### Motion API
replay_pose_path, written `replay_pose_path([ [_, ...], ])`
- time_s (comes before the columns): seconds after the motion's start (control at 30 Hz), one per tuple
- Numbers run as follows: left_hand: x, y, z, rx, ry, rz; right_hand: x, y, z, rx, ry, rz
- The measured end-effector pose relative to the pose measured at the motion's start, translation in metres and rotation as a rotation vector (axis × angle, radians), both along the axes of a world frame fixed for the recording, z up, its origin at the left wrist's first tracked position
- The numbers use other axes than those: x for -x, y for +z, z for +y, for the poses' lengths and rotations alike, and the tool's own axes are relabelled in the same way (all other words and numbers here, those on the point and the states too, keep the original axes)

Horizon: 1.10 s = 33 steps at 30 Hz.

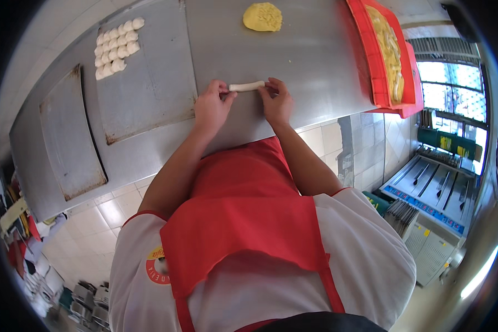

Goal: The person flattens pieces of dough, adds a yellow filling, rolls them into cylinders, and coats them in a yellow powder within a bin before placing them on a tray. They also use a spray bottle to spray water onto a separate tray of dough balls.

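Between my two hands a short white dough stick [246,86] is held level, just above the steel worktable [315,79]. My left hand [214,103] pinches its left end with thumb and fingers. At the other end, my right hand [278,101] grips it the same way. Farther back on the table lies a yellow dough mound [262,17] with a crumbly right side. To the left, several rows of small white dough pieces [117,45] sit at the far corner of a metal baking sheet [153,91].
A second baking sheet [72,133] lies at the table's left end. At the right edge, a red plastic crate [367,54] holds yellow and white dough strips [392,54]. A stainless appliance [433,186] stands on the right, beyond the tiled floor [95,232].
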<state>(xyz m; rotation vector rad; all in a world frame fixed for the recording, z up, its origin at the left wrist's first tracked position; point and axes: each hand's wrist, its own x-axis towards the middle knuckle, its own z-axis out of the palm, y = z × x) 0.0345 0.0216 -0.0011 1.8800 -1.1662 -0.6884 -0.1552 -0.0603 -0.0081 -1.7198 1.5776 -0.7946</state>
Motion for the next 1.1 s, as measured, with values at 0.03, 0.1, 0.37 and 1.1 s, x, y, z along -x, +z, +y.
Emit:
replay_pose_path([
  [0.03, 0.002, -0.006, -0.007, -0.010, 0.007, -0.018, -0.002, -0.003, -0.001, -0.025, -0.005, -0.015],
  [0.1, 0.003, -0.019, -0.009, -0.022, 0.004, -0.049, -0.007, 0.000, -0.004, -0.080, -0.005, -0.047],
  [0.37, -0.005, -0.013, -0.021, 0.095, -0.279, -0.158, 0.021, -0.032, -0.040, 0.397, 0.581, 0.103],
  [1.1, 0.039, 0.070, -0.103, 0.075, -0.050, 0.070, 0.350, 0.085, -0.198, 0.139, -0.629, -0.145],
])
